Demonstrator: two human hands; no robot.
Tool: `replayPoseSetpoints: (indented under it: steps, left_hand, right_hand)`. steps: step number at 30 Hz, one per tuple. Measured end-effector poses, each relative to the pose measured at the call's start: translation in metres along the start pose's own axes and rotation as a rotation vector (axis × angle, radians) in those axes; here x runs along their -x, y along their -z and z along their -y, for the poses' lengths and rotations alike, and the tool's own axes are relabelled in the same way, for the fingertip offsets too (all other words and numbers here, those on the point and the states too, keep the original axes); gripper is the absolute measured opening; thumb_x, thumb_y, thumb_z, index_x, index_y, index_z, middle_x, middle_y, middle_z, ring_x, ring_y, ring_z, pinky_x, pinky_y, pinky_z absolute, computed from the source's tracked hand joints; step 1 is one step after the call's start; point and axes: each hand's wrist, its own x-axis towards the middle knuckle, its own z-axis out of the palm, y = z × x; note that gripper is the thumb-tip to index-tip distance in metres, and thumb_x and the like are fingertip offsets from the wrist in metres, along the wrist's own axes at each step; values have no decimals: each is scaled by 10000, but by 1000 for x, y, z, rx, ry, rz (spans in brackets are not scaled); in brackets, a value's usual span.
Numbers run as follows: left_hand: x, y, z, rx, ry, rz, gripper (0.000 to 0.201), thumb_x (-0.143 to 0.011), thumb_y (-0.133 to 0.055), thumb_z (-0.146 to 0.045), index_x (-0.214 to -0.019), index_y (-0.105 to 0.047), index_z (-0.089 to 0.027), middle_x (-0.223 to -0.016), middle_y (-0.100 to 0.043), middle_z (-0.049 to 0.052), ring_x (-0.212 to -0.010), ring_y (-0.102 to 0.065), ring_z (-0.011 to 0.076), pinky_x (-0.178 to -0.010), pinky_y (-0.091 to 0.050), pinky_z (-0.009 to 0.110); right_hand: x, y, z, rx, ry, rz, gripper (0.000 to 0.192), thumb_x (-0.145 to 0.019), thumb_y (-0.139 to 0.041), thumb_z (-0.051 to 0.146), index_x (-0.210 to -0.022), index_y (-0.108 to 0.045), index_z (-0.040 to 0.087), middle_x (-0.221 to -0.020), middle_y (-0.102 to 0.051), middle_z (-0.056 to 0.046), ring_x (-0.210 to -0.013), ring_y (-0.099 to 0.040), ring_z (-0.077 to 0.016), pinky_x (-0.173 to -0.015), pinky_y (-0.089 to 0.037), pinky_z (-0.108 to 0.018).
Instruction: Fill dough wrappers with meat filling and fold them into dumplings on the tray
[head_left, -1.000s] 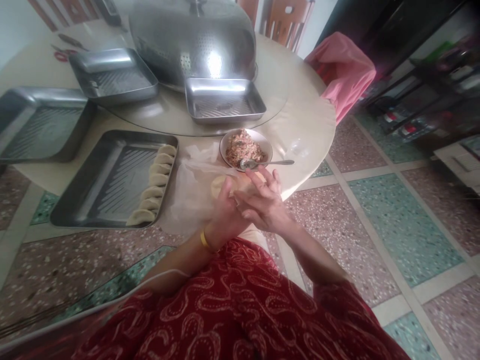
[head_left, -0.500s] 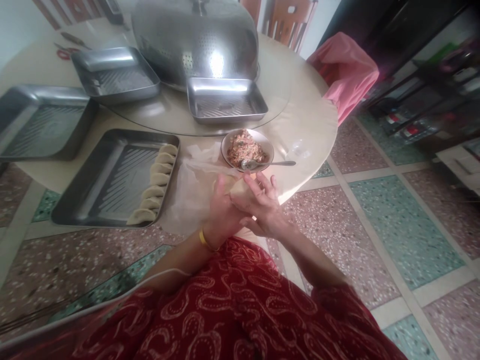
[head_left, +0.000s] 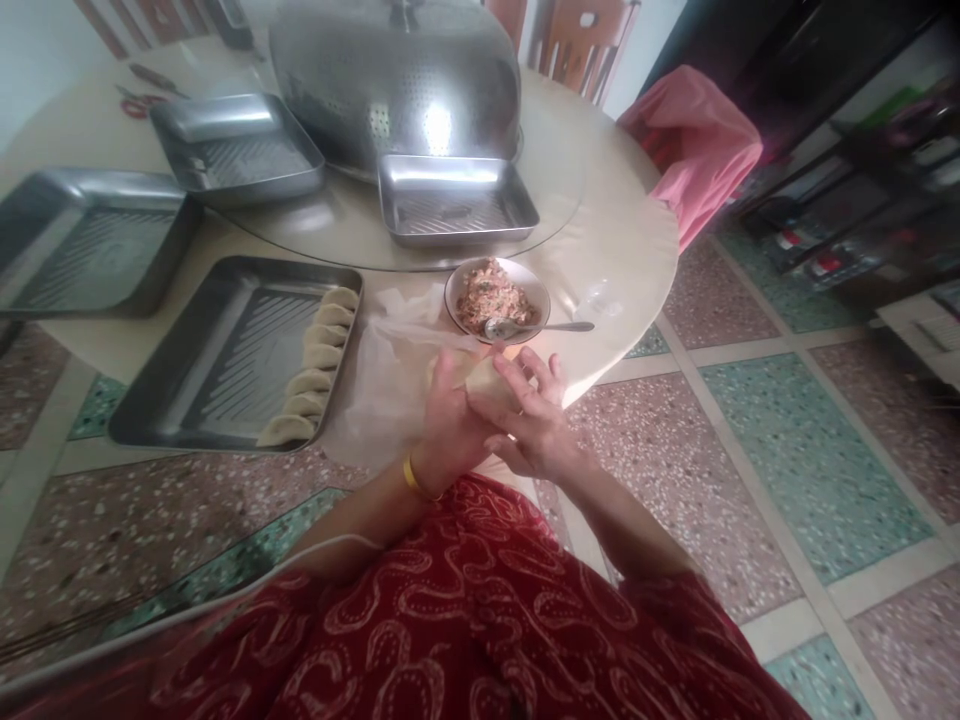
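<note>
Just below the middle of the frame, the left hand [head_left: 450,415] and right hand [head_left: 534,425] close together around a dumpling [head_left: 486,378], fingers pinching its dough so the fold stays shut. It is held over the table [head_left: 622,250] edge, near the bowl of filling [head_left: 495,296] with its spoon [head_left: 536,326] lying handle to the right. At left, a tray [head_left: 217,360] keeps finished dumplings [head_left: 311,372] lined along its right side

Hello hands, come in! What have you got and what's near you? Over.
Left hand and right hand both pinching one dumpling. Bowl of filling with spoon just ahead. Tray with six dumplings to the left. Nothing blocking.
</note>
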Motion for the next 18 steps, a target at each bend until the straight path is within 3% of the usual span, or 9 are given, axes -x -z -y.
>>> replayPoseSetpoints:
  steps: [11, 18]
  left_hand:
    - [-3, 8, 3, 15, 10, 42, 657, -901, -261, -716, -1187, -642, -264, -1196, -677, 76, -1214, -593, 274, -1088, -398, 503]
    - [0, 6, -2, 21, 12, 35, 645, -884, -322, -721, -1258, -588, -268, -1301, -625, 77, -1245, -578, 276, -1021, -476, 447]
  right_hand:
    - [5, -10, -3, -30, 26, 14, 416, -892, -529, 562, -1246, -631, 369, -1523, -419, 0, -1450, -262, -375, -1203, -161, -601]
    - [11, -9, -9, 16, 77, -8, 529, -839, -555, 647, -1317, -562, 420, -1553, -367, 24, -1479, -208, -354, -1213, -140, -584]
